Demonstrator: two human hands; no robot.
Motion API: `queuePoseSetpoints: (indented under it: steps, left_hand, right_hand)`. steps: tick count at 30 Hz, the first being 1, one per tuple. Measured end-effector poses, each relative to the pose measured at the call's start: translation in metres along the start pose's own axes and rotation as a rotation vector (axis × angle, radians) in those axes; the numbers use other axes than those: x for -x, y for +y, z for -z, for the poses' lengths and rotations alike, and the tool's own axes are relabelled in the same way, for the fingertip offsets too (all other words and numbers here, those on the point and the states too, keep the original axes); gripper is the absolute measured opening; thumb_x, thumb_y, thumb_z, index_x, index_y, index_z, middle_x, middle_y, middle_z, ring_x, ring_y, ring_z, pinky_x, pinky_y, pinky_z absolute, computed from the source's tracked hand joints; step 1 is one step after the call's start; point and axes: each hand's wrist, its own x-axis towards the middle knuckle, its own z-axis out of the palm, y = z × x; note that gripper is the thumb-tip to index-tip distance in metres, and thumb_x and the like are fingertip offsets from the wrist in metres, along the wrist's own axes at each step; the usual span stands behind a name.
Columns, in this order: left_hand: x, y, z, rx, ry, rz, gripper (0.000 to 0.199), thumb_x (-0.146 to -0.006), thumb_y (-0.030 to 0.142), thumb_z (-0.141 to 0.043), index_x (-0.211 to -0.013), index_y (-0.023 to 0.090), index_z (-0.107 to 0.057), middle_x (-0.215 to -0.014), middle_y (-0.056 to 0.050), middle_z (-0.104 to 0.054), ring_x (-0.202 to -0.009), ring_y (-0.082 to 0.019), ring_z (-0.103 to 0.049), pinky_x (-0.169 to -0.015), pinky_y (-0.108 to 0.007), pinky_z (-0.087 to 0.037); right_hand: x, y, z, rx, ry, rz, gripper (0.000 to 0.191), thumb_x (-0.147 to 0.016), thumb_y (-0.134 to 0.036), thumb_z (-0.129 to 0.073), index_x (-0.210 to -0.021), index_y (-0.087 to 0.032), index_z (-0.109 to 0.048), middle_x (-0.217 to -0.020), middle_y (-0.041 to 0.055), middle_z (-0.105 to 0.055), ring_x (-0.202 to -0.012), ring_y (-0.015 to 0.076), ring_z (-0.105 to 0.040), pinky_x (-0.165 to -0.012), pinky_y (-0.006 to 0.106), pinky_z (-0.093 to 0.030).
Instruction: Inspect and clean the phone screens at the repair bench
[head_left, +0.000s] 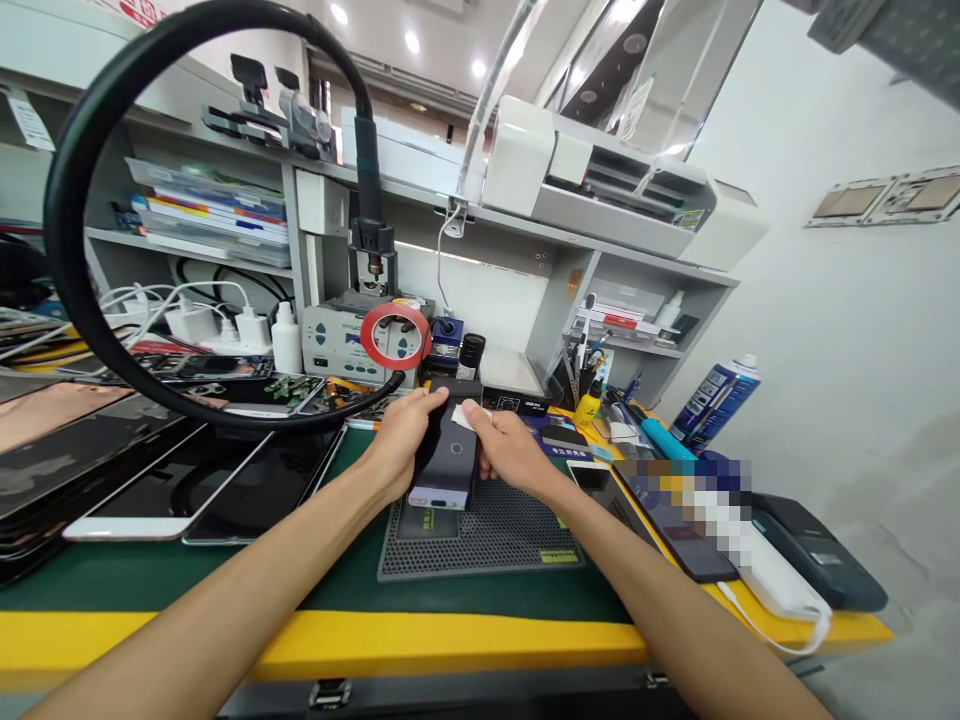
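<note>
A dark grey, slab-shaped electronic device (448, 462) is held tilted above a grey perforated mat (484, 550). It has a round button on its face and ports on its near end. My left hand (399, 440) is closed on the device's left side, thumb near the far end. My right hand (514, 446) is closed at the right side, its thumb pressing a small white wipe (461, 416) against the device. Some right-hand fingers curl behind the device and are partly hidden.
Several phones and screens (172, 480) lie to the left, under a thick black looped hose (60, 230). At right are a phone (675, 530), a white power strip (780, 575) and a blue spray can (716, 400). A yellow bottle (589, 405) stands behind my right hand.
</note>
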Motion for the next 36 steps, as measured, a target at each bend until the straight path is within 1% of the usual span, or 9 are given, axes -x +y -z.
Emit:
queuePoseSetpoints:
  steps: [6, 11, 16, 20, 22, 25, 28, 33, 36]
  left_hand:
    - [-0.007, 0.011, 0.003, 0.21, 0.015, 0.268, 0.022, -0.085, 0.038, -0.061, -0.087, 0.016, -0.062, -0.073, -0.006, -0.067, -0.058, -0.018, -0.063, -0.059, -0.032, -0.055]
    - [-0.009, 0.017, 0.004, 0.328, 0.058, 0.235, 0.022, -0.09, 0.035, -0.053, -0.086, 0.015, -0.062, -0.072, -0.006, -0.067, -0.058, -0.018, -0.063, -0.06, -0.033, -0.057]
    - [0.0, 0.022, 0.003, 0.38, -0.017, 0.126, 0.028, -0.091, 0.037, -0.053, -0.095, 0.014, -0.067, -0.084, -0.01, -0.072, -0.069, -0.022, -0.069, -0.065, -0.036, -0.06]
    - [0.006, 0.022, 0.003, 0.368, -0.16, 0.211, 0.045, -0.087, 0.049, -0.058, -0.103, 0.009, -0.071, -0.104, -0.018, -0.073, -0.089, -0.03, -0.072, -0.075, -0.044, -0.062]
    - [0.008, 0.021, 0.003, 0.353, -0.184, 0.252, 0.051, -0.084, 0.053, -0.06, -0.108, 0.009, -0.071, -0.112, -0.019, -0.072, -0.093, -0.031, -0.072, -0.075, -0.045, -0.063]
    - [0.009, 0.019, 0.002, 0.323, -0.167, 0.284, 0.052, -0.081, 0.055, -0.062, -0.105, 0.01, -0.072, -0.11, -0.018, -0.073, -0.087, -0.031, -0.073, -0.068, -0.044, -0.063]
    - [0.011, 0.018, 0.0, 0.307, -0.123, 0.248, 0.048, -0.08, 0.054, -0.063, -0.102, 0.012, -0.072, -0.103, -0.016, -0.074, -0.08, -0.029, -0.073, -0.065, -0.042, -0.063]
    - [0.013, 0.018, -0.001, 0.314, -0.139, 0.196, 0.052, -0.082, 0.055, -0.059, -0.11, 0.013, -0.07, -0.103, -0.018, -0.073, -0.081, -0.031, -0.073, -0.068, -0.046, -0.063]
    - [0.012, 0.018, 0.001, 0.303, -0.153, 0.193, 0.054, -0.084, 0.055, -0.056, -0.114, 0.012, -0.07, -0.104, -0.019, -0.073, -0.084, -0.032, -0.074, -0.069, -0.046, -0.063]
  right_hand:
    - [0.008, -0.007, -0.001, 0.048, -0.233, -0.06, 0.067, -0.092, -0.075, -0.038, -0.065, -0.015, -0.053, -0.047, 0.0013, -0.055, -0.041, 0.0091, -0.053, -0.04, 0.017, -0.039]
    - [0.009, -0.013, 0.003, -0.188, -0.392, -0.115, 0.046, -0.094, -0.062, -0.049, -0.08, -0.018, -0.048, -0.051, -0.0039, -0.054, -0.044, 0.0097, -0.057, -0.038, 0.016, -0.043]
    - [0.009, -0.014, -0.001, -0.359, -0.358, -0.134, 0.035, -0.096, -0.048, -0.054, -0.081, -0.018, -0.046, -0.053, -0.006, -0.054, -0.042, 0.0087, -0.056, -0.036, 0.017, -0.042]
    - [0.011, -0.015, -0.001, -0.387, -0.379, -0.109, 0.041, -0.091, -0.053, -0.06, -0.076, -0.016, -0.048, -0.057, -0.0031, -0.058, -0.043, 0.0078, -0.055, -0.037, 0.017, -0.044]
    - [0.012, -0.016, -0.001, -0.389, -0.387, -0.102, 0.042, -0.088, -0.054, -0.063, -0.076, -0.016, -0.05, -0.059, -0.0024, -0.059, -0.044, 0.0078, -0.056, -0.037, 0.016, -0.044]
    - [0.012, -0.016, -0.001, -0.331, -0.39, -0.093, 0.042, -0.086, -0.053, -0.065, -0.074, -0.015, -0.052, -0.056, -0.0021, -0.059, -0.043, 0.0082, -0.055, -0.037, 0.017, -0.044]
    - [0.013, -0.013, -0.004, -0.2, -0.359, -0.053, 0.044, -0.085, -0.054, -0.066, -0.071, -0.014, -0.055, -0.054, -0.0013, -0.058, -0.042, 0.0077, -0.053, -0.039, 0.017, -0.044]
    - [0.015, -0.007, -0.013, -0.051, -0.263, -0.019, 0.049, -0.084, -0.062, -0.064, -0.07, -0.015, -0.058, -0.052, -0.0008, -0.057, -0.043, 0.0092, -0.055, -0.041, 0.018, -0.043]
    - [0.014, -0.004, -0.017, -0.003, -0.208, 0.005, 0.057, -0.089, -0.066, -0.055, -0.064, -0.015, -0.055, -0.049, -0.0001, -0.056, -0.042, 0.0096, -0.057, -0.044, 0.018, -0.044]
